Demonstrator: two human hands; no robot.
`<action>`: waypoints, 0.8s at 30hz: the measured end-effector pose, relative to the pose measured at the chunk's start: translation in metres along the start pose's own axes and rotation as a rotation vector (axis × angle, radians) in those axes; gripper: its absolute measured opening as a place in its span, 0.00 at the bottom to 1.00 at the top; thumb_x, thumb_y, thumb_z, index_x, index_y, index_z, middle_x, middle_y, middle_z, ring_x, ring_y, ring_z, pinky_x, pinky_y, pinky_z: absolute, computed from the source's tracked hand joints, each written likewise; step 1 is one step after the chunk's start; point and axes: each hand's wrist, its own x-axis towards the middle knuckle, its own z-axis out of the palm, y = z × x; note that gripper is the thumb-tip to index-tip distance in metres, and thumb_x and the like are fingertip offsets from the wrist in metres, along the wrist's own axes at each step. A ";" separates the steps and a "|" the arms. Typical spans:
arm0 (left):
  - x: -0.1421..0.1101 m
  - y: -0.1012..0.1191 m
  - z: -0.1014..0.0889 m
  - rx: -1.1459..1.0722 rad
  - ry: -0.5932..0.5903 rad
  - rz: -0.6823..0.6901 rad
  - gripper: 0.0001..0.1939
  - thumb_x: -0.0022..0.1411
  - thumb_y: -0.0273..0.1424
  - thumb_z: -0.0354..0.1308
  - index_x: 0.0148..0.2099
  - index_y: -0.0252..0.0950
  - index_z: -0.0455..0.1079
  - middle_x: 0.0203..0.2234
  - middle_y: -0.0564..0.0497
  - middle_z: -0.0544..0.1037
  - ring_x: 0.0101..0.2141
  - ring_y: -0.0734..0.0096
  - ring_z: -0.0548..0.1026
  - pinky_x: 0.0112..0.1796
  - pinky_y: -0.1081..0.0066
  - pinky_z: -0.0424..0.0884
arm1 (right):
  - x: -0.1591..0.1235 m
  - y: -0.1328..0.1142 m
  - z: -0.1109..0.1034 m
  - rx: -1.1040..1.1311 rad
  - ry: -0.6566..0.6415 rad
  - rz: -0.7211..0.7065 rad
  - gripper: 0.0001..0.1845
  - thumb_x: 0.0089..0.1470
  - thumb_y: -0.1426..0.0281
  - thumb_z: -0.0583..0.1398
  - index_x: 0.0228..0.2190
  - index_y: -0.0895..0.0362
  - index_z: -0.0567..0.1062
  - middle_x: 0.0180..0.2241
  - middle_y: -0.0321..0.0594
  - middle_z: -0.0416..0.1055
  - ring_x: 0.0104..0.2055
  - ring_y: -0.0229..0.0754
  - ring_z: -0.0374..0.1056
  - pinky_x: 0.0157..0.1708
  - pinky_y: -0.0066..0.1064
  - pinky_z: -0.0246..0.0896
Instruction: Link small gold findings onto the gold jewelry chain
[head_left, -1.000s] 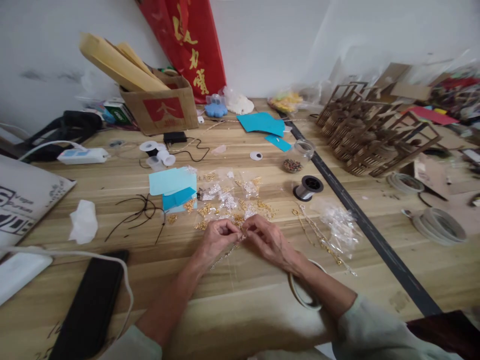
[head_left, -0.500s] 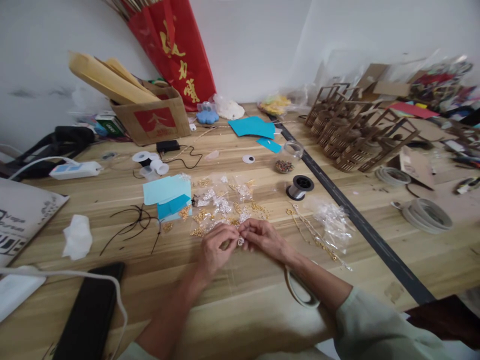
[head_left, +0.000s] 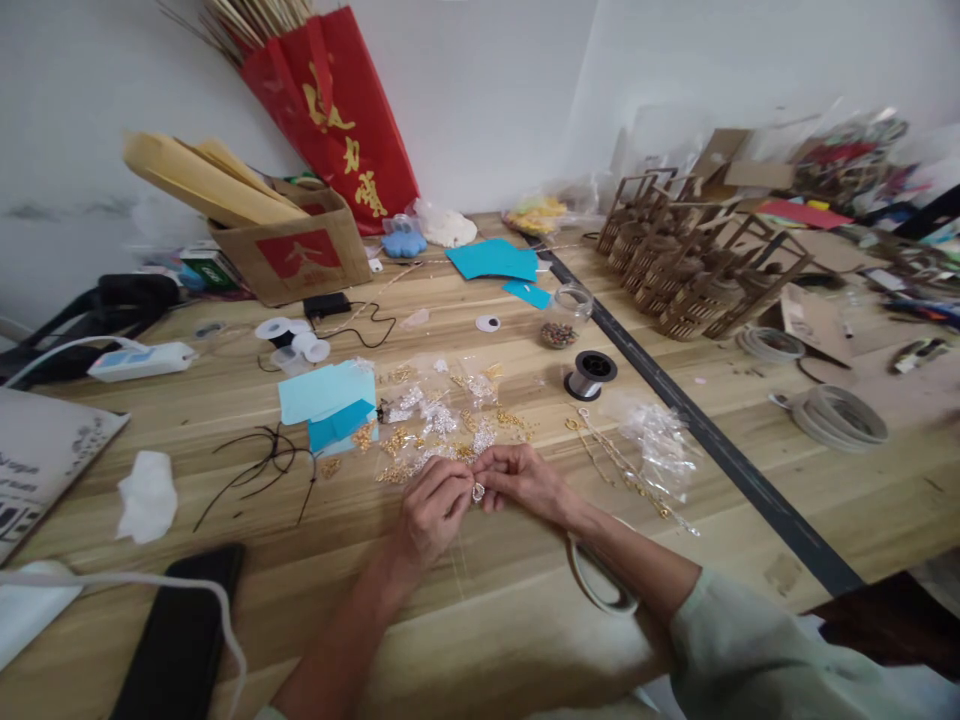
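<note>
My left hand and my right hand meet fingertip to fingertip over the near part of the table. Both are closed in a pinch. Between them hangs a small silvery beaded piece, too small to name more exactly. A thin, pale thread or wire runs down from the fingers toward me. Just beyond my hands lie piles of gold beads and silver beads, some on clear plastic bags. What exactly each fingertip grips is hidden.
A spool of wire, a jar with beads and gold chains lie to the right. Blue paper and black cord are on the left, with a black phone nearer me. Wooden lantern-like frames stand behind.
The view has shifted slightly, so most things sit a little further left. My hands stay pinched together; the left fingers have drawn closer together around the small beaded piece.
</note>
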 end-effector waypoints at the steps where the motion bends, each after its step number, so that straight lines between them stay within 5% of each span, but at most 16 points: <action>1: 0.000 0.000 0.001 0.004 0.020 0.026 0.08 0.58 0.18 0.55 0.31 0.36 0.69 0.28 0.48 0.75 0.31 0.70 0.73 0.33 0.70 0.71 | 0.000 0.002 0.000 -0.021 0.007 -0.018 0.20 0.46 0.56 0.66 0.29 0.61 0.73 0.19 0.35 0.72 0.20 0.35 0.69 0.22 0.24 0.64; 9: 0.000 -0.002 0.002 0.027 0.025 0.039 0.08 0.57 0.17 0.56 0.31 0.35 0.67 0.27 0.48 0.75 0.30 0.71 0.73 0.31 0.71 0.71 | -0.004 0.010 -0.004 -0.326 0.015 -0.215 0.06 0.57 0.69 0.58 0.31 0.59 0.73 0.21 0.35 0.72 0.22 0.35 0.68 0.26 0.24 0.61; 24: 0.002 -0.003 0.002 -0.002 0.066 0.006 0.08 0.56 0.18 0.56 0.29 0.35 0.67 0.26 0.49 0.75 0.28 0.72 0.74 0.29 0.73 0.72 | -0.005 0.006 0.000 -0.286 -0.019 -0.263 0.04 0.58 0.70 0.57 0.36 0.58 0.69 0.26 0.36 0.73 0.28 0.37 0.72 0.30 0.27 0.65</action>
